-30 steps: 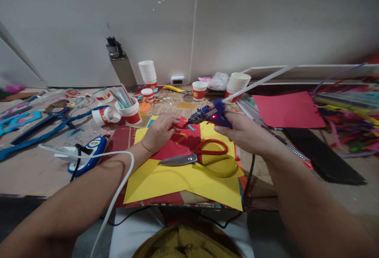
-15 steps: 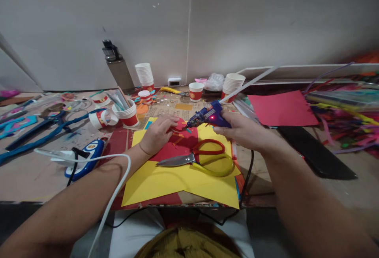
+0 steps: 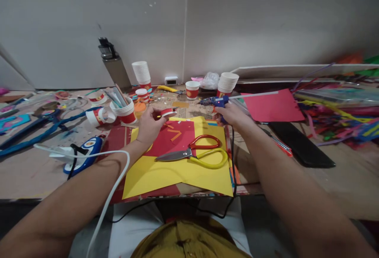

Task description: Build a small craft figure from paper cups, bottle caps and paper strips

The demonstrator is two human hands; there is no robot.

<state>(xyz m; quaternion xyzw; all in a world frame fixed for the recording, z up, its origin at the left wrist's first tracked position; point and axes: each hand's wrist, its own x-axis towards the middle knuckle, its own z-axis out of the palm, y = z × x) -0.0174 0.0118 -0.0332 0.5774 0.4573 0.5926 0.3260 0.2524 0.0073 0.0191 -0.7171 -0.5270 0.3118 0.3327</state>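
Note:
My left hand (image 3: 148,124) pinches a small round red-and-white piece (image 3: 168,112), which looks like a cut section of paper cup, above the far edge of the papers. In my right hand (image 3: 233,116) is a blue hot glue gun (image 3: 218,101), its nozzle pointing left and a long white glue stick (image 3: 257,94) sticking out of its back. Below both hands lies yellow paper (image 3: 154,179) with red paper (image 3: 188,128) on it. Orange strips (image 3: 175,135) rest on the red sheet. Scissors (image 3: 174,155) with red and yellow handles lie across the papers.
Stacked paper cups (image 3: 140,70) and a bottle (image 3: 115,68) stand near the wall. A cup of sticks (image 3: 123,113) and a blue-white power strip (image 3: 85,157) are left. Rightward lie a utility knife (image 3: 281,145), a black flat object (image 3: 302,143) and a red sheet (image 3: 272,108).
My right hand has moved the glue gun away from the red piece, back and to the right. My left hand has lifted and tilted the piece off the red paper.

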